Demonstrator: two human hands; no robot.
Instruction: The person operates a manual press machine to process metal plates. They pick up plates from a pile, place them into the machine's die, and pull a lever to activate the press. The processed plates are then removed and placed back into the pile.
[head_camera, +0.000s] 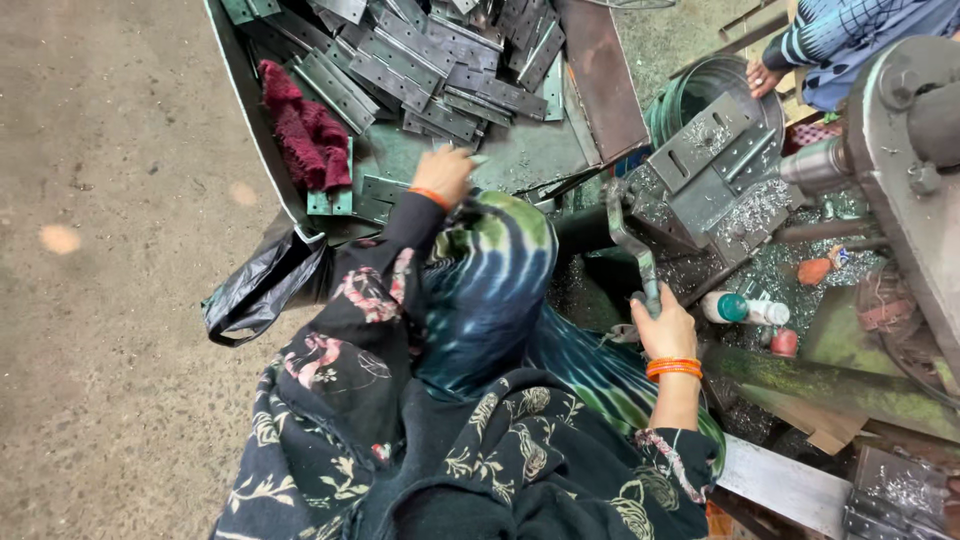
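Note:
My left hand reaches forward into a metal tray heaped with grey-green hinge plates. Its fingers are closed around one hinge plate at the near edge of the heap. My right hand, with orange bangles at the wrist, grips the end of a curved metal lever handle. The lever leads up to a steel fixture on the machine, which is dusted with metal shavings. A green and blue patterned cloth covers my lap between the two arms.
A maroon cloth lies in the tray, and a black plastic bag hangs below it. Right of the fixture stands a grey machine body. A small bottle lies among shavings. Another person's hand rests near a green bucket.

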